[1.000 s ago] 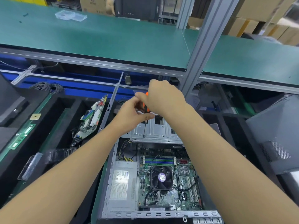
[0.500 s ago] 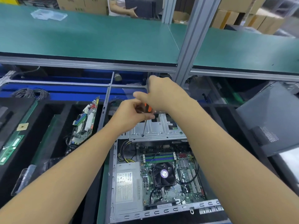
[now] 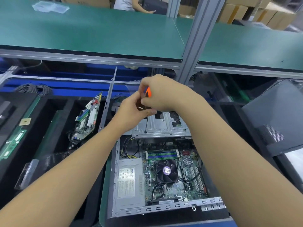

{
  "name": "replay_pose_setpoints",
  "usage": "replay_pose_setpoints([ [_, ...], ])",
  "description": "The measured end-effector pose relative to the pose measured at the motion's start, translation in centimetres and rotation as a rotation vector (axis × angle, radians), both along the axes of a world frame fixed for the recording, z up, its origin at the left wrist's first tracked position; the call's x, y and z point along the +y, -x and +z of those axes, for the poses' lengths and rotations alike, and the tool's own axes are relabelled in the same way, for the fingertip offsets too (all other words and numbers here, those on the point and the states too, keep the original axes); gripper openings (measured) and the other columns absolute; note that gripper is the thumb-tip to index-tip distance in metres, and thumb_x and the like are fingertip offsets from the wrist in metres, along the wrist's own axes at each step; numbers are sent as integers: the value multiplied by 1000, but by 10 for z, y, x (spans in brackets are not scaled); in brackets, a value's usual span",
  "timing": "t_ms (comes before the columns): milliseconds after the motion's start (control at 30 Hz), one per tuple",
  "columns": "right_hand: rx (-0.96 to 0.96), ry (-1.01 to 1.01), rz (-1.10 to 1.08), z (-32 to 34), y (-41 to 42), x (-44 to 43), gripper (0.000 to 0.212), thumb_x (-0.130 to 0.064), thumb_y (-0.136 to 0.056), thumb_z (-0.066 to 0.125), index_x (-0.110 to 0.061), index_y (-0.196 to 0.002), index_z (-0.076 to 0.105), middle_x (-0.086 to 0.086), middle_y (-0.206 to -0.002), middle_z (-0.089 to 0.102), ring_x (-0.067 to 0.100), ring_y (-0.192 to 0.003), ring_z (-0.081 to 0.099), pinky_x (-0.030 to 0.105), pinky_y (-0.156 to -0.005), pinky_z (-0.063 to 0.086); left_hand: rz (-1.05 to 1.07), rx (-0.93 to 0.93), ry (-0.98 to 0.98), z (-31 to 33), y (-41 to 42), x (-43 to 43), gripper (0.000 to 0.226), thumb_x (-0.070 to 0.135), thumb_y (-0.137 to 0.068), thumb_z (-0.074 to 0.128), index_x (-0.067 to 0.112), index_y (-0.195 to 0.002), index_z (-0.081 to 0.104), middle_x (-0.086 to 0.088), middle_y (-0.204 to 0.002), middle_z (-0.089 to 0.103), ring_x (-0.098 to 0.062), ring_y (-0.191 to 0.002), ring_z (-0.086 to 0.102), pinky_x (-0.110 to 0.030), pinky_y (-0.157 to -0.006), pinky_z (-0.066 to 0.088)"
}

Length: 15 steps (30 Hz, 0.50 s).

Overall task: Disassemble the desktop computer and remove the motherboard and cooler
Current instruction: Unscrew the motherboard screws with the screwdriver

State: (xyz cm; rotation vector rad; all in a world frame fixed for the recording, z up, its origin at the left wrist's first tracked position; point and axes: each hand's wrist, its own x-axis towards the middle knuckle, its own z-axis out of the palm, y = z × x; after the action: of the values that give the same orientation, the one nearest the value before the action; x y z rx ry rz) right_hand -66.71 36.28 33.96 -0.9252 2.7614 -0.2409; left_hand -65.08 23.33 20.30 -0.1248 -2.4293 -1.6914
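Grey sheet-metal desktop computer case (image 3: 114, 185) lies open on its side in the lower centre of the frame, on a green-matted table (image 3: 102, 194). Inside it sit one green motherboard (image 3: 188, 182), one square black cooler fan with a purple hub (image 3: 166, 170), one silver power supply box with a white label (image 3: 129, 182), and one silver metal drive cage (image 3: 162, 126) at the case's far end.

Two bare hands meet above the drive cage, in the centre of the frame, both forearms reaching in from the bottom corners. One orange-and-black-handled screwdriver (image 3: 148, 94) stands nearly upright between them, its thin shaft pointing down with the tip touching the cage's top. The right hand (image 3: 164, 94) curls over the handle from above, fingers clamped around it. The left hand (image 3: 132, 110) closes on the lower handle, thumb and fingers pinched just above the shaft.

At left centre, a second green circuit board (image 3: 86, 118) leans upright in a black foam tray (image 3: 54, 128).
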Motion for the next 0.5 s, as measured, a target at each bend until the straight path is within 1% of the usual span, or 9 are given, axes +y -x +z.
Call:
replay_pose_setpoints([
  [67,4,97,-141,-6,1,1,31,-44,-96,53,-16,-109,51,1,-96,49,26,-91,51,34,-71,36,54,-29,39,-1,2,5,35,36,-74,84,33,-96,57,5,-85,67,-13,-80,64,-36,-71,55],
  [100,30,106,-211,-9,1,1,37,-50,-97,50,-15,-104,46,1,-87,45,28,-85,48,34,-68,35,77,-44,46,-1,2,8,35,39,-73,83,33,-94,56,4,-86,66,-15,-81,64,-37,-73,56],
  [133,66,94,-250,-12,1,1,38,-51,-98,48,-14,-100,42,1,-81,40,30,-81,46,35,-66,33,92,-47,38,0,1,10,35,43,-70,81,38,-93,55,4,-86,64,-13,-80,62,-33,-73,56],
  [200,112,86,-219,-18,1,1,27,-39,-102,45,-13,-99,38,4,-83,42,32,-79,44,35,-64,33,93,-25,-2,2,-2,15,34,43,-65,77,46,-90,53,6,-86,62,-6,-75,59,-17,-66,52],
  [267,100,86,-119,-19,2,1,12,-23,-101,46,-12,-102,42,8,-92,52,31,-80,50,35,-60,36,74,-8,-20,5,-5,15,31,34,-69,76,44,-91,56,12,-90,64,-3,-79,61,-9,-64,48],
  [300,79,72,-61,-17,4,2,10,-18,-100,48,-12,-107,46,8,-98,55,30,-82,54,35,-61,39,59,-13,-13,7,-6,14,28,29,-74,76,42,-91,58,16,-91,66,1,-81,62,-7,-65,47],
  [367,13,51,31,-13,6,5,18,-14,-97,51,-18,-115,51,5,-107,51,25,-84,56,33,-62,41,18,-54,13,7,-8,8,20,21,-83,75,38,-90,66,19,-89,70,4,-79,65,-6,-64,46],
  [400,-18,44,66,-11,6,7,22,-12,-96,53,-21,-116,52,4,-108,46,22,-80,55,30,-59,38,8,-69,21,8,-9,6,18,19,-86,75,35,-89,68,19,-86,72,4,-76,66,-5,-63,46],
  [500,-58,31,121,-10,8,11,24,-15,-95,55,-25,-117,53,1,-109,41,18,-74,53,28,-53,33,40,-31,35,9,-13,2,23,16,-84,77,37,-79,69,20,-75,72,7,-69,65,-4,-61,45],
])
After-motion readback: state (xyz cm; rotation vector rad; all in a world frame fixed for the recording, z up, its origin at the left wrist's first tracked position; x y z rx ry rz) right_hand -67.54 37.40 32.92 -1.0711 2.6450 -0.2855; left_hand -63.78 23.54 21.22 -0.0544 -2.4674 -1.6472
